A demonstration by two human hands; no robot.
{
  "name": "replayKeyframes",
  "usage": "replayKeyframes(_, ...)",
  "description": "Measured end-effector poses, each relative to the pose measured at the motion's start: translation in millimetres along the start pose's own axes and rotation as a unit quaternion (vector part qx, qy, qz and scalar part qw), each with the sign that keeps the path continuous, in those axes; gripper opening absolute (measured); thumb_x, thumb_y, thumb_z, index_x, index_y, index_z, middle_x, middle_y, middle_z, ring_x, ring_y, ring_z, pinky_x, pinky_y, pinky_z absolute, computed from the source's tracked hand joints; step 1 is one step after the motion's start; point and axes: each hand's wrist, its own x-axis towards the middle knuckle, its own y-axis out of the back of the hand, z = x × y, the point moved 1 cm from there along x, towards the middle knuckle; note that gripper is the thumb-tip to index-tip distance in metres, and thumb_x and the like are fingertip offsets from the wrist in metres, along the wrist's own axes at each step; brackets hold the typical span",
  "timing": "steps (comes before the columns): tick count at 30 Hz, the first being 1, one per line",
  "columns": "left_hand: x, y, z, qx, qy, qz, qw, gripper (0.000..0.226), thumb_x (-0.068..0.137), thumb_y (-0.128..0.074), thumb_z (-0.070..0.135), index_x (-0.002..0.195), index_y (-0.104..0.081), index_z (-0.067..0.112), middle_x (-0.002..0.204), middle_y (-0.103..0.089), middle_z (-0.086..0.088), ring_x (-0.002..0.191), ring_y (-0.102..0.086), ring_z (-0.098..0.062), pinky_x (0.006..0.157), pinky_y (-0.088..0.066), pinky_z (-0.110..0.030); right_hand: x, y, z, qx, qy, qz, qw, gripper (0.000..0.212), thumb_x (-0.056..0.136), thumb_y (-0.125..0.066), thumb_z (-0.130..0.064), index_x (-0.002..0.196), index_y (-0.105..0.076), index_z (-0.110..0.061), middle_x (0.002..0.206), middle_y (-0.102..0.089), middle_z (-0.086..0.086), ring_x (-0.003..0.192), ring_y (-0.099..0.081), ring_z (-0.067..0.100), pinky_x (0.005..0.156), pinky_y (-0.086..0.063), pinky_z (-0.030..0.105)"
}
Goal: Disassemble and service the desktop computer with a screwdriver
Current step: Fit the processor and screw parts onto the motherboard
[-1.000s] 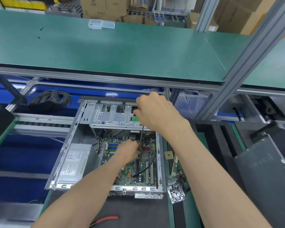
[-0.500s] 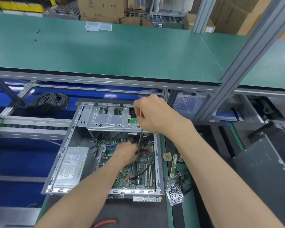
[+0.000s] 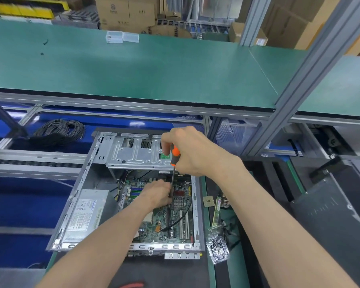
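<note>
Orange-handled screwdriver (image 3: 174, 154) gripped in right hand (image 3: 192, 151) — shaft runs down to the motherboard (image 3: 175, 215) inside the open desktop case (image 3: 92, 163). Left hand (image 3: 157, 195) rests on the board, fingers curled round the shaft near its tip.

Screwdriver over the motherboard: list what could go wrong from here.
1. The screwdriver shaft drops steeply to the motherboard; a slip could gouge nearby components.
2. The left hand fingers sit right at the tip and could get jabbed.
3. A freed screw could fall among the slots, under the black cable.
</note>
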Motion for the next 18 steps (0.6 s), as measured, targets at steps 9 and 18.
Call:
replayKeyframes(9, -1.0, 3.1, -0.6, 0.03, -0.035, 0.001, 0.999, 0.038, 0.092, -0.061, 0.047, 0.119, -0.062, 0.02, 0.11, -0.064, -0.008, 0.097, -0.064, -0.028, 0.077, -0.051, -0.037, 2.4, -3.6, 3.9, -0.07, -0.041, 0.033, 0.996, 0.01, 0.093, -0.055, -0.019, 0.1, -0.059, -0.014, 0.09, -0.058, 0.005, 0.085, -0.053, 0.03, 0.069, -0.046, 0.037)
replayKeyframes(18, -0.6, 8.4, 0.5, 0.027, -0.037, 0.004, 0.999, 0.041, 0.089, -0.064, 0.047, 0.114, -0.062, 0.015, 0.108, -0.063, -0.01, 0.096, -0.063, -0.032, 0.073, -0.045, -0.038, -1.9, -2.0, 5.5, -0.117, -0.085, 0.071, 0.987, 0.033, 0.097, -0.058, -0.047, 0.094, -0.048, -0.016, 0.072, -0.031, -0.001, 0.075, -0.043, 0.032, 0.066, -0.036, 0.039)
